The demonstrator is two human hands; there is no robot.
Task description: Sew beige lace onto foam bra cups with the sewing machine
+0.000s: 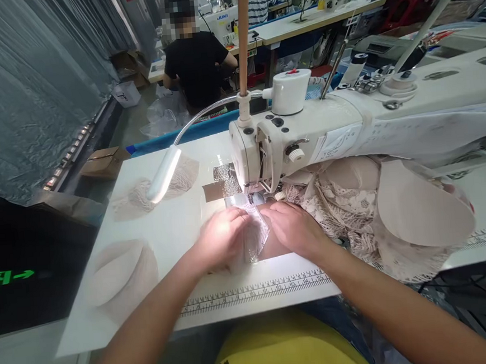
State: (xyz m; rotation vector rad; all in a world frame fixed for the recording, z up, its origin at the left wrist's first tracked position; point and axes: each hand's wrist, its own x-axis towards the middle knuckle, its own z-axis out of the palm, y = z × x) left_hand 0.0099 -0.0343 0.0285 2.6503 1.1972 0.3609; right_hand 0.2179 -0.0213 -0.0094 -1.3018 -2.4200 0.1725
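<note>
A white sewing machine (306,132) stands on a white table (167,233). Just in front of its needle area lies a piece of white lace (258,234). My left hand (222,239) presses down on the lace's left side, fingers curled on the fabric. My right hand (294,225) lies on its right side, fingers bent and pinching the lace toward the presser foot. A beige cup piece lies partly under both hands.
Beige bra cups and lace (396,203) are heaped under the machine arm at right. More cups (119,273) and lace (175,181) lie at left. A gooseneck lamp (162,174) shines over the table. A printed ruler (255,290) runs along the front edge. A person in black (195,62) sits behind.
</note>
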